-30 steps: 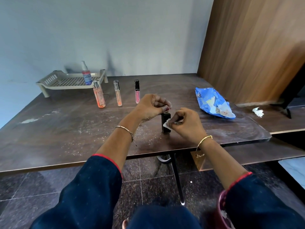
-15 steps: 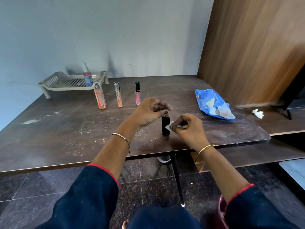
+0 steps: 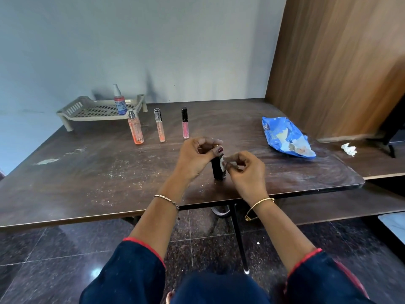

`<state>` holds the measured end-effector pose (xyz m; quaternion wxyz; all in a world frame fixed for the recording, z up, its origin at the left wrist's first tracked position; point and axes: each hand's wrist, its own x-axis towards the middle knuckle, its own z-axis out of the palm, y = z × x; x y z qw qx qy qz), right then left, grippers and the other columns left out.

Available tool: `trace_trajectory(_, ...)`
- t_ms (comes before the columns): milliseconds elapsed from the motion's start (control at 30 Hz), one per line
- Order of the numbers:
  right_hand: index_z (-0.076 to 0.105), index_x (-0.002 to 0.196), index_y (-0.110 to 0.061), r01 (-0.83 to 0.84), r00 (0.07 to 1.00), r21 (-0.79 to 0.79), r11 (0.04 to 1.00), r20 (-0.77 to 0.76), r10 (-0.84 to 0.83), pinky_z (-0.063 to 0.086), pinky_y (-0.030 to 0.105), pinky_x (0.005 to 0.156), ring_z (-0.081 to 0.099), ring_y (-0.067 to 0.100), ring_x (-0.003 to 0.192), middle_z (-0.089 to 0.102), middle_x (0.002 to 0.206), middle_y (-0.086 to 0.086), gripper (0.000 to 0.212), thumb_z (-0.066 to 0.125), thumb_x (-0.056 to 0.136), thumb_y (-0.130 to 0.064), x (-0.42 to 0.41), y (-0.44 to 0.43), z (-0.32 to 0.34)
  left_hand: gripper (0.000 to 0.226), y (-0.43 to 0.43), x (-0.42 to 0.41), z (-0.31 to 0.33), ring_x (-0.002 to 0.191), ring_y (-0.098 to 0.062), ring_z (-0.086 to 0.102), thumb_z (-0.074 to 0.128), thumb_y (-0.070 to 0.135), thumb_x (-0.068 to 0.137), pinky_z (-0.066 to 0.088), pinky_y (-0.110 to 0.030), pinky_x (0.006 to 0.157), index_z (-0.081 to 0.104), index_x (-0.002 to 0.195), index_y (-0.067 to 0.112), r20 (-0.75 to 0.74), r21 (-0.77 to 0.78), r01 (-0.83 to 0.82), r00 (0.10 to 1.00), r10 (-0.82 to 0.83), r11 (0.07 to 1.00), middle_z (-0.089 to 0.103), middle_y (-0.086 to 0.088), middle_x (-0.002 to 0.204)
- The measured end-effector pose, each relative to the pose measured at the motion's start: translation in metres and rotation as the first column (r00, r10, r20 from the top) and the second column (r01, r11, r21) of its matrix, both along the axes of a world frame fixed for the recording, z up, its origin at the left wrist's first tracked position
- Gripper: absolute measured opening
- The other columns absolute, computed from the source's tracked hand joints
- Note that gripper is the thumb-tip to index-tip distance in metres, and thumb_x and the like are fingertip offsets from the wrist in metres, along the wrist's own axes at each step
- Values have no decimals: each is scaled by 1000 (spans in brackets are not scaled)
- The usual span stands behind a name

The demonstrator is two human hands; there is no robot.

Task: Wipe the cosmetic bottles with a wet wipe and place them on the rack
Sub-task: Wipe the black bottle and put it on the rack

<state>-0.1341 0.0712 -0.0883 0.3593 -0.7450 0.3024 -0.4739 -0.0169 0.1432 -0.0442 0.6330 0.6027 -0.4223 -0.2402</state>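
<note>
Far left first: a beige perforated rack [image 3: 72, 109] is seen at the back left corner of the bench [image 3: 98, 178], with a small spray bottle [image 3: 119, 103] stood upright on its right part. Just in front of the rack's right end, an orange bottle [image 3: 135, 130] with a silver top is stood upright on the bench. A peach tube [image 3: 160, 126] with a clear cap is set to its right, then a pink tube [image 3: 185, 123] with a black cap; all three are lined up in a row, apart from each other.

Nearer the front edge, about mid-bench, a black bottle [image 3: 217, 170] is stood upright on the surface. Its top is pinched by the left hand [image 3: 195, 154], fingers curled down over the cap. A wet wipe [image 3: 223, 164], bunched small, is pinched in the right hand [image 3: 247, 170] and pressed to the bottle's upper right side. A bangle is worn on each wrist, and dark sleeves with red trim are seen.

Toward the right edge a blue wipes packet [image 3: 285, 137] is laid flat, its opening turned to the front right. Past the bench's right edge, a crumpled white wipe [image 3: 349, 148] is left on a lower adjoining surface beside the wood panel.
</note>
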Motion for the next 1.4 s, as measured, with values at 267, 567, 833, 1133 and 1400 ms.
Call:
trace_trajectory(267,68,63,-21,11,991,93,996,-132,1,48,13,60,59,-6,59,66,64,-14,19,75,71,-5,-2,-5,4,13,-2,3,0,71,-11,66,67,-3,82,56,-29,80,68,95,-1,-44,24,-17,999,18,1000,67,-8,77)
trace_trajectory(567,65,65,-16,2,989,-193,981,-146,-31,52,23,64,63,12,69,64,71,-2,21,72,70,4,-2,5,0,17,2,8,2,63,1,63,66,-2,83,53,-12,67,67,100,-4,34,46,-46,998,44,998,66,-4,75)
trace_trajectory(833,68,74,-14,28,992,-249,968,-109,-57,51,24,67,62,10,73,64,78,-3,19,68,73,4,-2,8,12,15,2,4,6,62,2,64,68,-2,82,54,-14,63,69,83,13,0,67,8,1000,-8,998,67,0,72)
trace_trajectory(1133,71,83,-5,-27,975,-393,919,-213,-62,52,35,65,61,21,72,62,80,6,14,67,75,6,-8,18,5,15,4,7,6,64,0,65,65,-4,83,57,-16,67,67,97,0,-11,61,29,1000,-28,998,65,-2,75)
trace_trajectory(1400,70,85,-5,-70,971,-427,902,-237,-37,52,41,63,61,23,71,60,82,8,14,67,75,6,-9,19,1,13,6,11,5,67,-2,64,66,-1,83,57,-23,71,68,88,11,-18,60,49,999,-48,997,66,-2,75)
